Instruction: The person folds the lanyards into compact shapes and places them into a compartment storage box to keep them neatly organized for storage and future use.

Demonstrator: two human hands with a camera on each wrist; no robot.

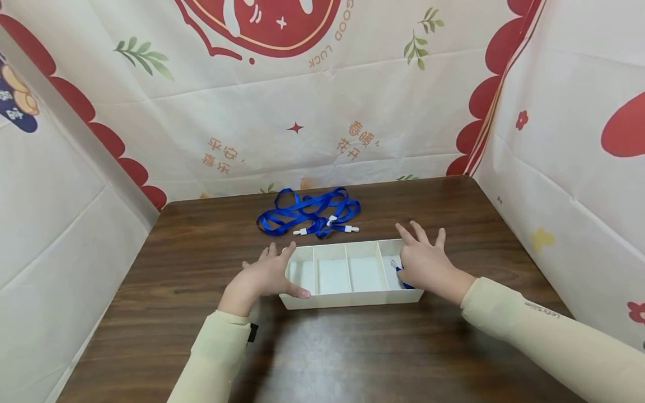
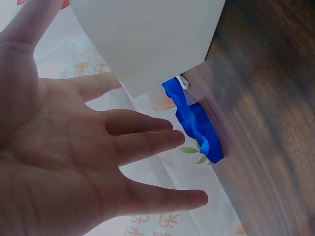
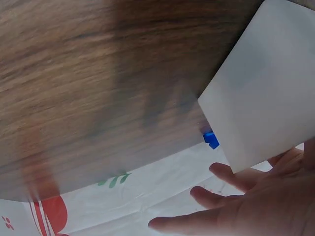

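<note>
A white tray (image 1: pixel 347 301) with compartments divided by thin walls lies lengthwise before me. My left hand (image 1: pixel 265 274) spans its left end, thumb over the front rim and index finger at the back corner. In the left wrist view the fingers of that hand (image 2: pixel 147 147) are straight and spread, beside the tray's end wall (image 2: pixel 147 39). My right hand (image 1: pixel 425 266) reaches into the rightmost compartment, pinching a small dark blue item (image 1: pixel 407 286) with thin pale ends; its other fingers stretch upward. The hand hides most of this item. Right wrist view: the tray's outer wall (image 3: pixel 266 93) covers the fingertips' work.
Behind the tray lies a tangle of blue lanyards (image 1: pixel 307 212) with white clips (image 1: pixel 351 229). Everything stands on a dark wooden table (image 1: pixel 201 240). A printed cloth (image 1: pixel 282 101) hangs at the table's back edge, and pale cloths rise at both sides.
</note>
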